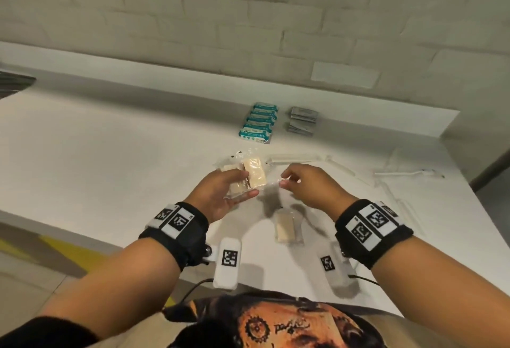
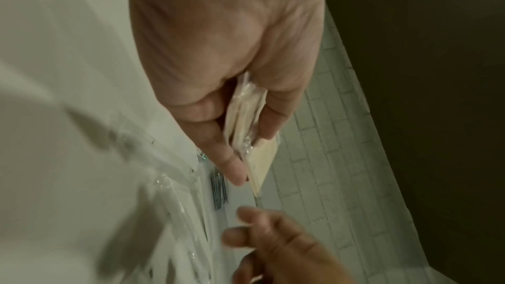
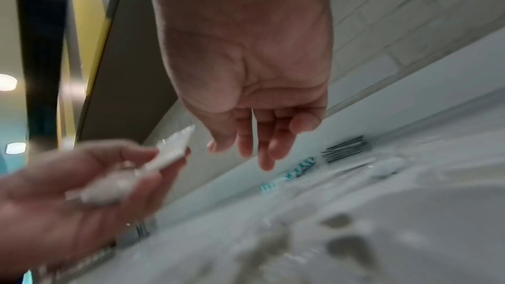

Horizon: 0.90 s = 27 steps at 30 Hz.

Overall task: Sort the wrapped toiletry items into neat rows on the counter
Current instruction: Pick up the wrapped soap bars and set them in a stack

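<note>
Glossy clear plastic wraps the cream soap bars (image 1: pixel 252 175); the white counter (image 1: pixel 110 160) looks matt.

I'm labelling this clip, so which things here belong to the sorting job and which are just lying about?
Part of the job:
left hand gripping beige wrapped packets
right hand
beige packet on the counter
teal packet row
grey sachet row
clear-wrapped sticks

Lying about:
wrist straps
brick wall
</note>
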Each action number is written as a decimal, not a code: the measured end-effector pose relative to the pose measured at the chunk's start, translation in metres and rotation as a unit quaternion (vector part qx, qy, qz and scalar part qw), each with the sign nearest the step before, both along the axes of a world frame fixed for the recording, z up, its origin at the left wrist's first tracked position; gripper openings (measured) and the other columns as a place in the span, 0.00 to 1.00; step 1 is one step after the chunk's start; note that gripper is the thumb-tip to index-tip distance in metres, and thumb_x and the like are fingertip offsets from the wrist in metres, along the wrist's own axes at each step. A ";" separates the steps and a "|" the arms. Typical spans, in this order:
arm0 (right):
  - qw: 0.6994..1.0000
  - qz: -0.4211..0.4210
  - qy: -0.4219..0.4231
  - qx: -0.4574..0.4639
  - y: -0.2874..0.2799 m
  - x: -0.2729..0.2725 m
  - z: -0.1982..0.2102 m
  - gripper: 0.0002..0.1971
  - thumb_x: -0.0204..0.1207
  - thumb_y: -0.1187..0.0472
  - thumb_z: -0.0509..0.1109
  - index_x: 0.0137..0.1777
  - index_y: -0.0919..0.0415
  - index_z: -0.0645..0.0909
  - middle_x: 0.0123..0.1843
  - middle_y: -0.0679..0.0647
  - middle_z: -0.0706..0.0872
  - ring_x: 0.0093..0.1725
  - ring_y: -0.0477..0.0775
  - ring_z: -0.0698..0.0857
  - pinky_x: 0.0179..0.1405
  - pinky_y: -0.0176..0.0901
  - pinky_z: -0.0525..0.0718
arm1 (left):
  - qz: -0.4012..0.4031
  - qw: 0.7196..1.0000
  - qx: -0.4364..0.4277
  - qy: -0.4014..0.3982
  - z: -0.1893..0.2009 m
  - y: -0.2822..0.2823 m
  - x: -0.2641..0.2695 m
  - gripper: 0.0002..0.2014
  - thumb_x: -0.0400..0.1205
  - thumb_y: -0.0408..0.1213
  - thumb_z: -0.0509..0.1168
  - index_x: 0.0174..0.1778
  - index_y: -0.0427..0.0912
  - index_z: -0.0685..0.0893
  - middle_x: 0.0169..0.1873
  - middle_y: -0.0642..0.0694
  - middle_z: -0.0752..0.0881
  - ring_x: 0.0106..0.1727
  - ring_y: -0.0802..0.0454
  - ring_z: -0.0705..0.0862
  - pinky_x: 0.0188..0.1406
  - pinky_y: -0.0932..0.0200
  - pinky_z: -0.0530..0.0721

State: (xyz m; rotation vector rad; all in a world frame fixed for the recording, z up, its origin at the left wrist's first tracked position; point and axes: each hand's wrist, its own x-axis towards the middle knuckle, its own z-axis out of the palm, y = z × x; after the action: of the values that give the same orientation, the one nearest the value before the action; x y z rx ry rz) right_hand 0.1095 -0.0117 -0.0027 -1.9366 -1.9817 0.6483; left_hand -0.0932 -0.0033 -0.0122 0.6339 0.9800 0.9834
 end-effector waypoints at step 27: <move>0.887 -0.083 0.452 -0.048 -0.003 -0.021 0.037 0.09 0.70 0.70 0.77 0.41 0.61 0.79 0.32 0.54 0.85 0.30 0.51 0.84 0.27 0.38 0.79 | -0.060 0.985 0.157 0.042 0.016 0.007 0.003 0.12 0.79 0.24 0.66 0.40 0.47 0.78 0.33 0.54 0.86 0.40 0.55 0.85 0.45 0.57 0.82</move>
State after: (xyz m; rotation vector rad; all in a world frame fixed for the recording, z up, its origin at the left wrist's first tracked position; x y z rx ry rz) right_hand 0.0883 -0.0143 0.0343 -1.3965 -1.1933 1.3106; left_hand -0.0898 0.0033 0.0043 0.9938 0.8554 1.0197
